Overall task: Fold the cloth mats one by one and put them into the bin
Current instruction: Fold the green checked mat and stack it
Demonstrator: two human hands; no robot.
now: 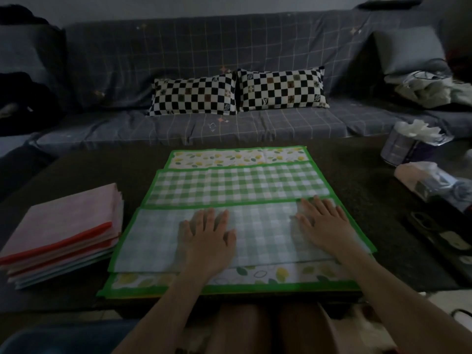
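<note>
A green-checked cloth mat (260,233) with a green border lies on the dark table (370,200), its near part doubled over so the pale back faces up. My left hand (208,236) and my right hand (323,223) rest flat on that folded flap, fingers straight and spread. Under it lies a lemon-print mat (237,155), showing at the far and near edges. A stack of folded mats (61,233), pink and red-edged, sits to the left. A dark blue bin (51,338) shows at the bottom left corner.
A grey sofa (178,129) with two checkered pillows (237,92) stands behind the table. At the table's right are a tissue container (406,146), a plastic-wrapped pack (434,182) and a dark remote-like object (444,236). My bare knees (268,328) are below the table edge.
</note>
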